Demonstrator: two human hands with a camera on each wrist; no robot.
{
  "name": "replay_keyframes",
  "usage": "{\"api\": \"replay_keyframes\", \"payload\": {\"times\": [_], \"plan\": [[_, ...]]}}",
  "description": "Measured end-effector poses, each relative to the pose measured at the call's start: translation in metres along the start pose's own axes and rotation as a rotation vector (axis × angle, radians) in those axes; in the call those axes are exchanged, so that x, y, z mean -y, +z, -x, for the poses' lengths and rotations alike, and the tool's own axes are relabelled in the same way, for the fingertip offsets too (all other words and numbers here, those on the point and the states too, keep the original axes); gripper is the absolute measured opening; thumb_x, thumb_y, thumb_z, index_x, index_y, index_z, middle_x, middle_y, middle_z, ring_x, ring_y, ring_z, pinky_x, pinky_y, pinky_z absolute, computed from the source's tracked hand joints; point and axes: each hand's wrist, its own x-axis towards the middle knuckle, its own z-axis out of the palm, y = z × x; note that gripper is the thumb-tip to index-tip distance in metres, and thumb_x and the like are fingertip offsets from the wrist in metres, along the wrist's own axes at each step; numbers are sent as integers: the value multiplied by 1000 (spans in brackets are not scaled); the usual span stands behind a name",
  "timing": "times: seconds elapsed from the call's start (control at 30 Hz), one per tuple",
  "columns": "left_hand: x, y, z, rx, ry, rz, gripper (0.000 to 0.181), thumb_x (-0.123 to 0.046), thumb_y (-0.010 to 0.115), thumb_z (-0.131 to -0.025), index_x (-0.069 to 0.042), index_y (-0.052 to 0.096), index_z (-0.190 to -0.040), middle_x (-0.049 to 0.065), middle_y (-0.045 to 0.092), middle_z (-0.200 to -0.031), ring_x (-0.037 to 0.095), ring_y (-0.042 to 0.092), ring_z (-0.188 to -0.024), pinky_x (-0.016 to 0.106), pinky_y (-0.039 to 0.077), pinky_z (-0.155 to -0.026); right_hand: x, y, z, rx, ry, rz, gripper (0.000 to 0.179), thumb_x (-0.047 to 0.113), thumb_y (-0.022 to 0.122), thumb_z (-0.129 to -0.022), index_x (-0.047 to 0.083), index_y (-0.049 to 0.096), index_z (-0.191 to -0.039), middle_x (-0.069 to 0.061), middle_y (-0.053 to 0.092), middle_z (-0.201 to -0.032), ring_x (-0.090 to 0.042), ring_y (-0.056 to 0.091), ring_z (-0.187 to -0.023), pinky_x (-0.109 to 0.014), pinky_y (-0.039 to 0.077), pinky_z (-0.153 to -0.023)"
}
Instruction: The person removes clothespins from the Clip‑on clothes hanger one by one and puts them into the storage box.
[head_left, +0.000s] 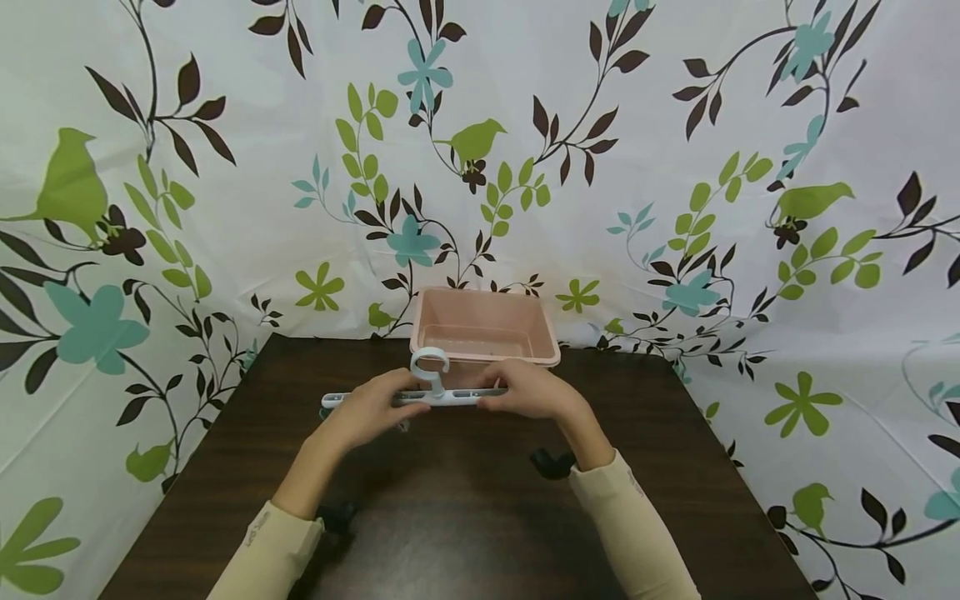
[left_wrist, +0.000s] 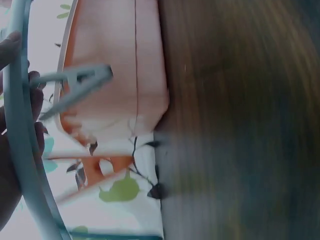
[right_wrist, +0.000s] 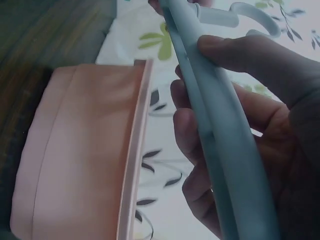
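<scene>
A pale blue plastic clip hanger (head_left: 453, 399) is held level above the table, its curved hook (head_left: 415, 364) pointing up. My left hand (head_left: 367, 410) grips the bar left of the hook, and my right hand (head_left: 534, 390) grips it at the right. In the left wrist view a grey-blue clip (left_wrist: 82, 87) and an orange clip (left_wrist: 95, 170) hang from the bar. The right wrist view shows the thumb (right_wrist: 220, 47) lying along one side of the bar, with the other fingers curled against its opposite side.
A pink plastic basin (head_left: 482, 342) stands at the table's back edge, just beyond the hanger. The dark wooden table (head_left: 465, 517) runs toward the viewer. A patterned curtain (head_left: 247, 217) with leaves and birds surrounds its back and sides.
</scene>
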Motion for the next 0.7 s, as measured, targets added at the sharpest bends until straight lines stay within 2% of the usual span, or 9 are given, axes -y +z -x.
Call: {"api": "replay_keyframes", "payload": {"times": [0.1,0.17,0.23,0.33,0.47,0.57,0.7], "plan": [[3,-7,2,2,-20,-38,40,-38,76,-102,-21,71,-137,0,73,-132,17,74,-103,48,60,-94,-10,-1,7,-25,12,-18,15,28,78,-101,18,80,-113,7,74,-103,-14,64,-91,-31,54,-81],[6,-12,4,-4,-26,-69,39,-39,76,-102,-21,71,-136,-3,73,-125,10,69,-91,43,59,-87,-17,-3,13,-34,20,-42,16,28,78,-102,18,80,-114,6,75,-105,-14,64,-92,-32,54,-82],[10,-16,5,-11,-29,-76,38,-37,77,-102,-18,72,-134,-3,74,-115,9,65,-81,41,56,-82,-22,-4,18,-35,26,-71,17,29,77,-102,18,80,-116,5,75,-108,-16,64,-93,-33,54,-82],[16,-20,6,-17,-34,-92,36,-38,78,-101,-18,73,-131,-7,74,-109,7,64,-89,41,55,-88,-27,-6,26,-34,32,-101,19,30,76,-103,18,79,-118,4,75,-111,-18,65,-96,-35,55,-84],[21,-21,7,-4,-34,-70,33,-40,77,-101,-18,76,-124,-8,72,-106,11,63,-93,44,56,-88,-32,-5,36,-41,41,-120,21,31,75,-104,17,78,-119,2,74,-111,-19,65,-100,-39,56,-87],[21,-20,6,2,-13,-47,30,-39,76,-101,-17,78,-121,-7,70,-104,12,61,-92,46,56,-87,-31,-4,42,-55,55,-115,20,32,75,-104,17,77,-118,2,74,-109,-18,66,-99,-38,56,-87],[19,-18,4,-22,33,-51,24,-32,77,-101,-17,78,-119,-8,68,-103,11,59,-91,44,54,-86,-25,-1,47,-72,81,-84,24,38,74,-104,20,76,-120,6,74,-108,-14,67,-97,-36,56,-87]]}}
